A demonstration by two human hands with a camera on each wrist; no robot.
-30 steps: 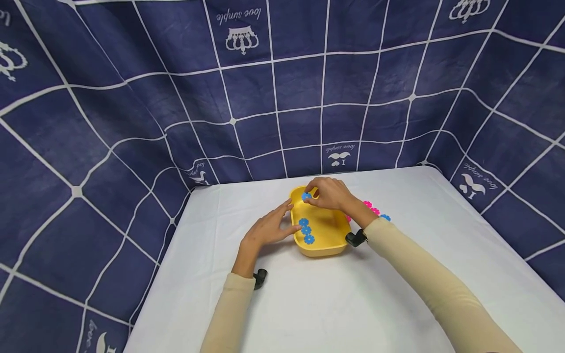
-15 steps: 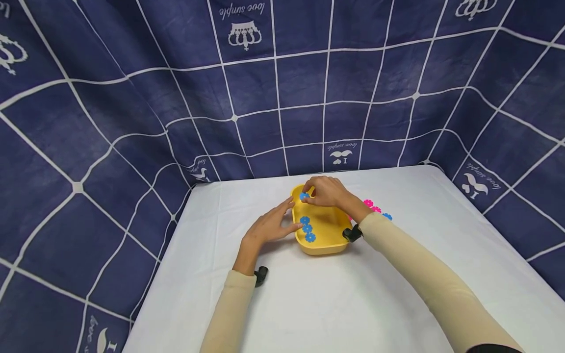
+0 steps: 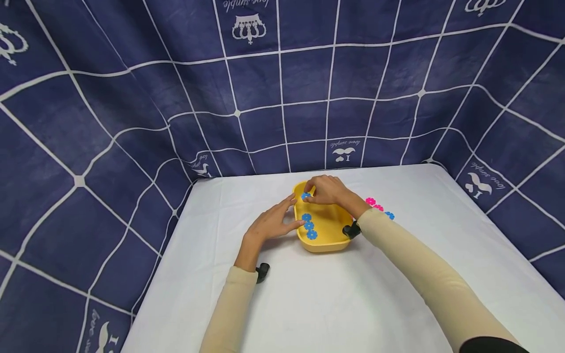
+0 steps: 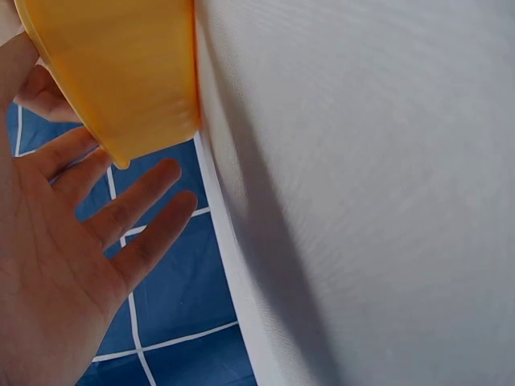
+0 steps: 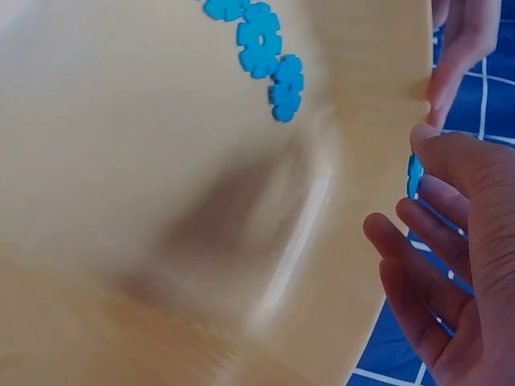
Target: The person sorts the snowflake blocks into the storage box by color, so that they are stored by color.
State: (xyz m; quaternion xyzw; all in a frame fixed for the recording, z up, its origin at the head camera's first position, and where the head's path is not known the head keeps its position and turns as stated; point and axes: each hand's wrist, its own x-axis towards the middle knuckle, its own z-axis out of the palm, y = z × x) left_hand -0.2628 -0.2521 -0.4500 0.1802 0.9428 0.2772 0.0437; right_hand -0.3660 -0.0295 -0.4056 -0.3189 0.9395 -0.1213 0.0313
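Note:
A yellow tray [image 3: 328, 223] stands on the white-covered table. Along its left side, a row of blue snowflake discs [image 3: 309, 226] lies on the floor of the tray; the right wrist view shows their notched edges. My left hand [image 3: 272, 221] is at the left rim, fingers extended along the outside and thumb over the edge near the row. In the left wrist view its fingers spread beside the tray wall [image 4: 133, 72]. Over the far left corner, my right hand [image 3: 325, 190] pinches a single blue snowflake disc [image 5: 414, 175] between thumb and index finger, close to the rim.
To the right of the tray, partly behind the right forearm, lie pink snowflake discs [image 3: 371, 201] and a blue one [image 3: 389, 215]. A dark blue checked curtain [image 3: 304, 122] hangs behind the table. Each wrist carries a small black camera [image 3: 262, 272].
The head view has shifted slightly. Both hands keep nearly the same place at the tray, and the right still pinches the blue snowflake disc over the far left corner.

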